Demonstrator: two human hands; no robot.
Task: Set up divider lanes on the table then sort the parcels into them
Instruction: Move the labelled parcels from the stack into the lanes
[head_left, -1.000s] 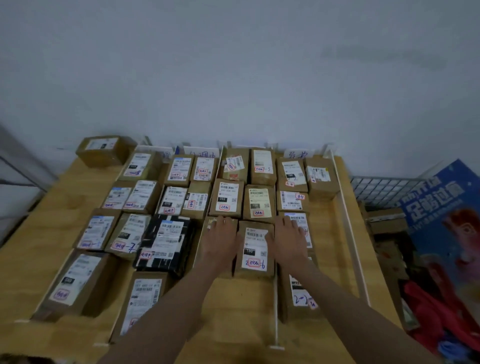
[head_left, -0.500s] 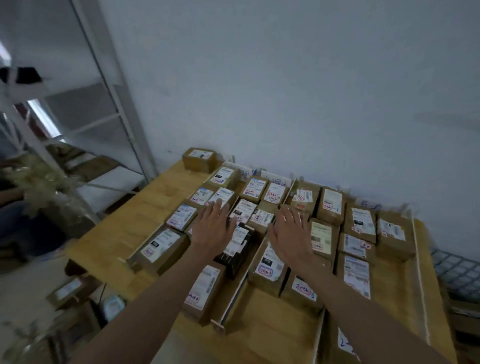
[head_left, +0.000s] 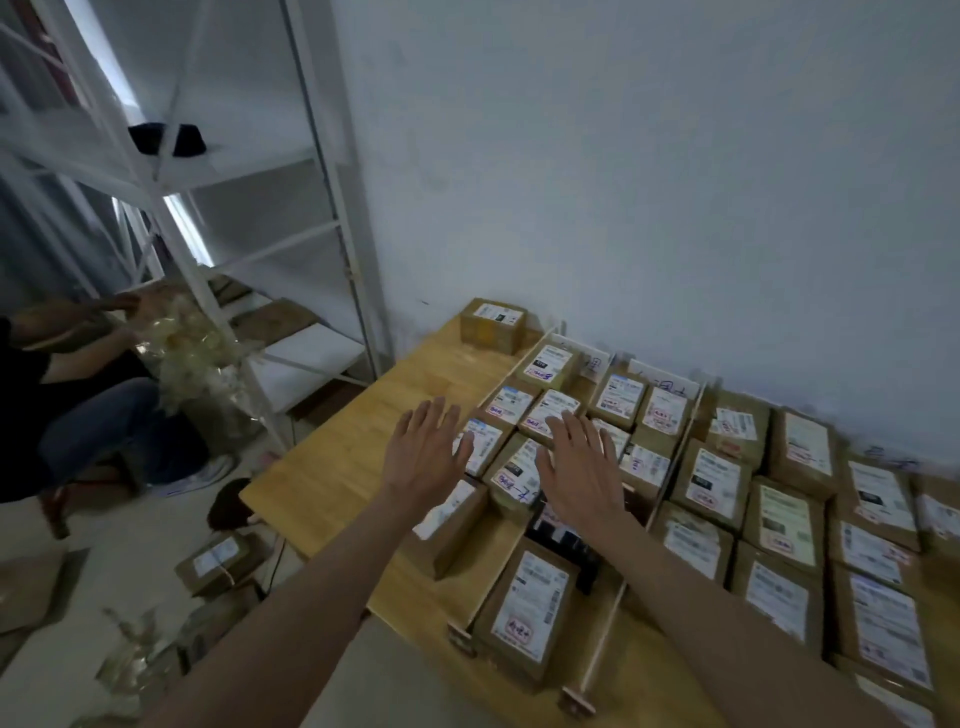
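Observation:
Several brown cardboard parcels (head_left: 712, 477) with white labels lie in rows on the wooden table (head_left: 332, 478), split into lanes by thin wooden divider strips (head_left: 608, 629). One parcel (head_left: 493, 325) stands alone at the table's far left corner, outside the lanes. A black parcel (head_left: 563, 540) lies in the second lane, partly hidden by my right forearm. My left hand (head_left: 423, 452) hovers flat with spread fingers over the leftmost lane's edge. Beside it, my right hand (head_left: 582, 467) is held flat and spread above the parcels, holding nothing.
A white metal shelf rack (head_left: 218, 218) stands left of the table. A seated person (head_left: 78, 405) handles a crinkled plastic bag (head_left: 192, 358) beside it. More parcels (head_left: 218, 561) lie on the floor at the table's left. A white wall runs behind the table.
The view has swung left, bringing the shelf rack, seated person and floor into sight. Both hands lifted off the front-row parcels and moved left, now hovering flat over the left lanes.

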